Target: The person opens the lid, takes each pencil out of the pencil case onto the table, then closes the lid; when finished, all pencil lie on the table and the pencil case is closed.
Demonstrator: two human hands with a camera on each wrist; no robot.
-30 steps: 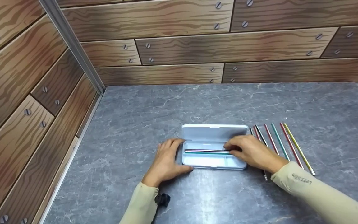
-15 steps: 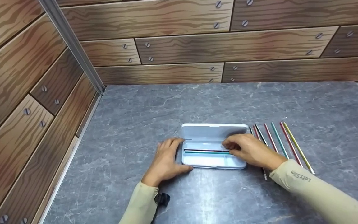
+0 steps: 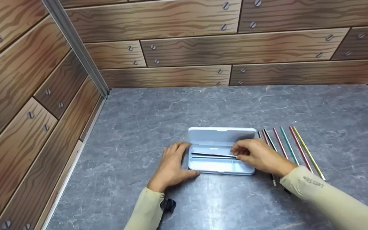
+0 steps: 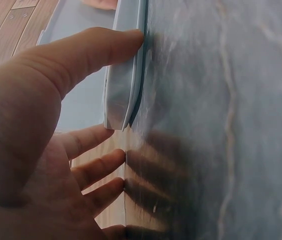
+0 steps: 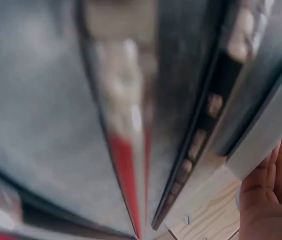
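A light-blue pencil case (image 3: 214,166) lies with its lid (image 3: 206,135) raised at the back. My left hand (image 3: 171,167) frames its left end, thumb on the front edge and index finger by the back corner. In the left wrist view the fingers (image 4: 101,167) are spread and nearly straight. Inside the case my right hand (image 3: 260,156) pinches the right end of a dark pencil (image 3: 208,155), which slants slightly. Just in front of it is a teal pencil (image 3: 214,157). The fingers hide the right ends of both. The right wrist view shows only part of that hand (image 5: 276,195) behind the case.
Right of the case several pencils lie side by side on the grey marbled table (image 3: 139,121), among them a teal one (image 3: 288,143), a red one (image 3: 300,149) and a yellow one (image 3: 308,153). Wood-print walls (image 3: 184,54) bound the table behind and at left.
The dark pencil has turned a little in my right fingers, showing a darker side, and now slants slightly from the teal one. Both hands keep nearly the same place.
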